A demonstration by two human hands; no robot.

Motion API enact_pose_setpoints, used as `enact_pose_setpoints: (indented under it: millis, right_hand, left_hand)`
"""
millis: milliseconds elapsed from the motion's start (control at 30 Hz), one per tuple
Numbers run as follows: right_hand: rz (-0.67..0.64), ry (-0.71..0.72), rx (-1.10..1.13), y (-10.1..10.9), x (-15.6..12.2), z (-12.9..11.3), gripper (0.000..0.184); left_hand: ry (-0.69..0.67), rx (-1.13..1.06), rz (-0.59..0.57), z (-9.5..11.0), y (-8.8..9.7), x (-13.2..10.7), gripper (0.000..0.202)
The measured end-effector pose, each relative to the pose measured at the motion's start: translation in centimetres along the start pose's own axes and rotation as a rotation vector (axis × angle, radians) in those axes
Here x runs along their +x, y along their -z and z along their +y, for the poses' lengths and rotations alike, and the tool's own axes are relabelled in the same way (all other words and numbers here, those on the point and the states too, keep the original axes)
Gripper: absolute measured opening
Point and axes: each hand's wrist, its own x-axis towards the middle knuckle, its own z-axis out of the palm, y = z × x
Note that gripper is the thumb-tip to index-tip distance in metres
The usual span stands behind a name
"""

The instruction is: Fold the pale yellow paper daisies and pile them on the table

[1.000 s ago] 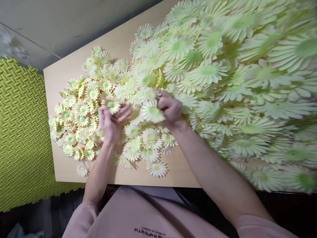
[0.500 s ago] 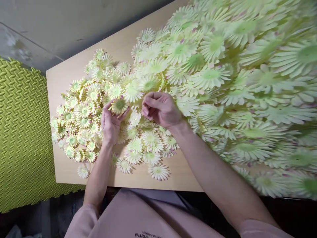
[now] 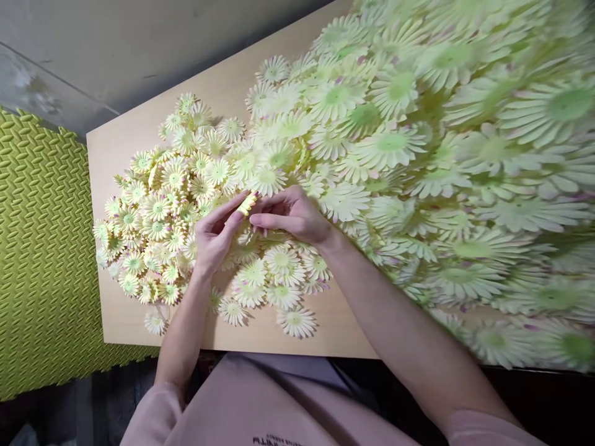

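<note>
Both forearms [image 3: 372, 297] are stretched forward; the left grip [image 3: 212, 240] is pinched, the right grip [image 3: 300, 215] held beside it, thumb [image 3: 270, 221] extended.

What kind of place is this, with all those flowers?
It might be a little workshop or a workroom at home; I can't tell which. A wood-coloured table has lots of loose flower heads piled on it, and a bumpy yellow-green mat is beside its left end.
</note>
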Motion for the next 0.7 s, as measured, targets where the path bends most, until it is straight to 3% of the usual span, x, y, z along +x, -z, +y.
enact_pose_setpoints:
  millis: [267, 700]
  right_hand:
    - [0.098, 0.009, 0.067, -0.17, 0.09, 0.43, 0.012]
    - [0.148, 0.012, 0.063, -0.26, 0.18, 0.38, 0.010]
  left_hand:
    - [0.018, -0.007, 0.012, 0.18, -0.03, -0.06, 0.027]
    - [0.013, 0.013, 0.015, 0.21, 0.06, 0.01, 0.026]
